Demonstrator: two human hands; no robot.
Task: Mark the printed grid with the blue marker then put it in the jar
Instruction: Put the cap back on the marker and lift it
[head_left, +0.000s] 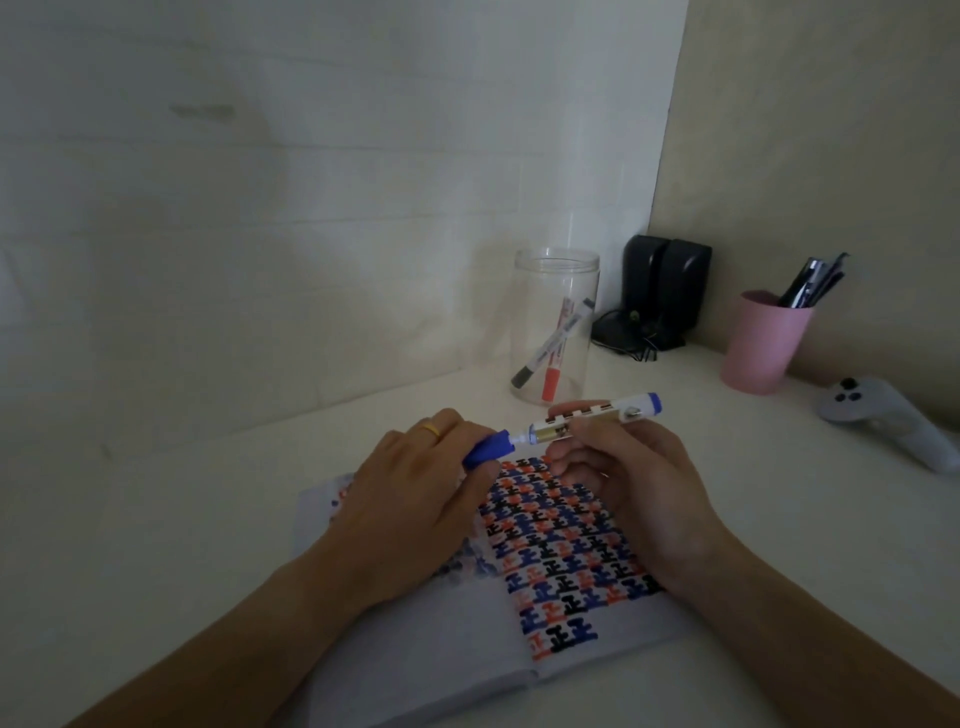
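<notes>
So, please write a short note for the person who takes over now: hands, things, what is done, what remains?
Left hand: pinches the blue cap at the marker's tip end.
Right hand: holds the blue marker barrel, level above the grid.
Printed grid: on the open notebook, already full of blue, red and black marks.
Clear jar: upright behind, open, holding a red and a black marker.
Unclear: cap going on or coming off.
Left: finish any marking, cap it, drop the marker in the jar.

The jar (555, 322) at twelve o'clock looks like clear, glossy plastic. The blue marker (587, 418) has a smooth plastic barrel, and beneath it the printed grid (566, 551) is matt paper. At two o'clock, the pink cup (763, 345) looks like matt plastic.
</notes>
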